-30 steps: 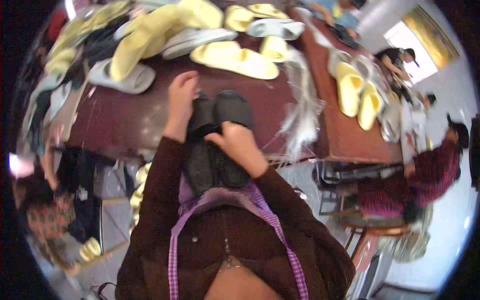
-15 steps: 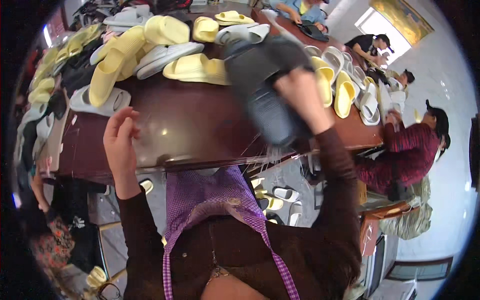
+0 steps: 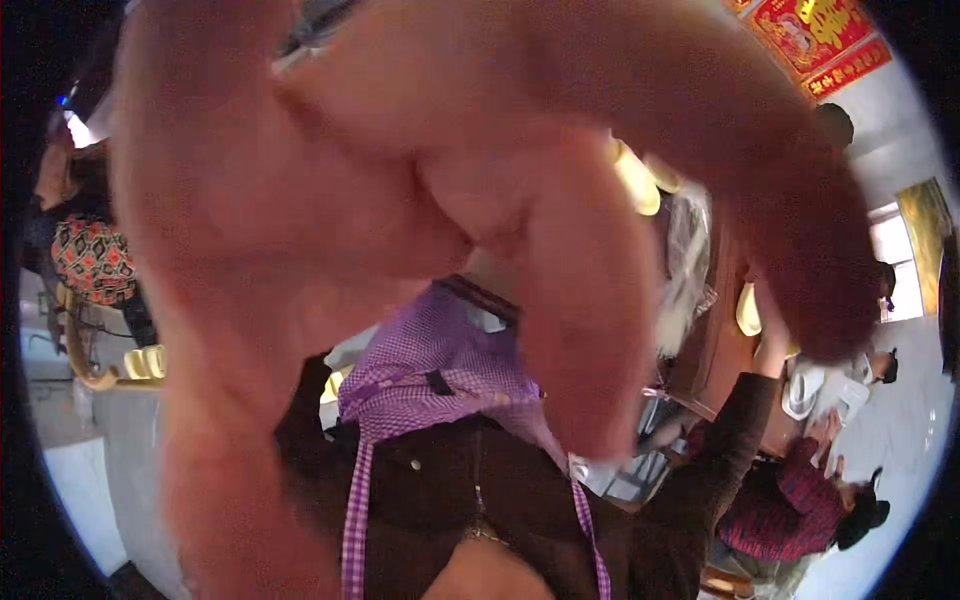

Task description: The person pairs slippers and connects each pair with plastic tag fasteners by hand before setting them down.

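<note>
My left hand (image 3: 300, 220) is raised close in front of the view, large and blurred. Its fingers are bent and spread apart, with nothing seen in them, and it covers most of the table. To the right, my right arm reaches out in a brown sleeve. Only part of my right hand (image 3: 771, 345) shows, since a finger of the left hand covers the rest; its own fingers are hidden. A pale yellow slipper (image 3: 748, 310) lies beside it on the reddish-brown table (image 3: 712, 345).
More yellow slippers (image 3: 637, 178) and a clear plastic bag (image 3: 685, 265) show between my left fingers. White slippers (image 3: 802, 392) lie at the right, near a person in a dark red patterned top (image 3: 785, 515). Another person in a patterned top (image 3: 92, 262) is at the left.
My left hand has come up from over the table to right before the view. My right hand has moved further right; the black slippers it held are out of sight. The view has turned.
</note>
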Motion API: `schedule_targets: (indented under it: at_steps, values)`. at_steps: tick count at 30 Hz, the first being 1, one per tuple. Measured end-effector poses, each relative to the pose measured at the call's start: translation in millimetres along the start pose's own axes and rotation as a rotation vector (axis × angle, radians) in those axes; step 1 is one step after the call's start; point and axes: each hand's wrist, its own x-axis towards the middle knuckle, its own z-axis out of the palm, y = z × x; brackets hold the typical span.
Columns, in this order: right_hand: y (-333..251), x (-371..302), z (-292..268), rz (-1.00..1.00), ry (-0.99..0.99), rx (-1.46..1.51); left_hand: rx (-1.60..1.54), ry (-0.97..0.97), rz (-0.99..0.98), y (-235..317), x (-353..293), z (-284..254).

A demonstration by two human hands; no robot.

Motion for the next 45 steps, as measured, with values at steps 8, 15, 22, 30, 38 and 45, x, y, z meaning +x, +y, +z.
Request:
schedule_targets:
  at_steps: [8,15,22,30,38,45]
  values:
    - [-70.3,11.5,121.0,-0.276,-0.234,0.2,0.343,-0.029,0.207,40.4,38.1,-48.8]
    - [-78.1,62.3,236.6,-0.011,-0.059,0.475,0.36,0.036,0.062,40.2,13.1,-60.4]
    - [-126.1,68.7,240.8,0.393,-0.132,0.779,0.378,0.034,-0.057,37.9,4.5,-62.8]
    - [-120.7,-5.5,169.9,-0.038,-0.512,0.851,0.477,0.089,-0.246,12.9,0.3,-37.1]
    - [-125.5,-44.6,110.8,-0.474,-0.716,0.785,0.444,0.435,-0.992,-155.0,-81.3,-72.3]
    - [-130.2,-66.8,107.0,-0.578,-0.731,0.712,0.2,0.443,-0.917,-204.5,-69.8,-79.9]
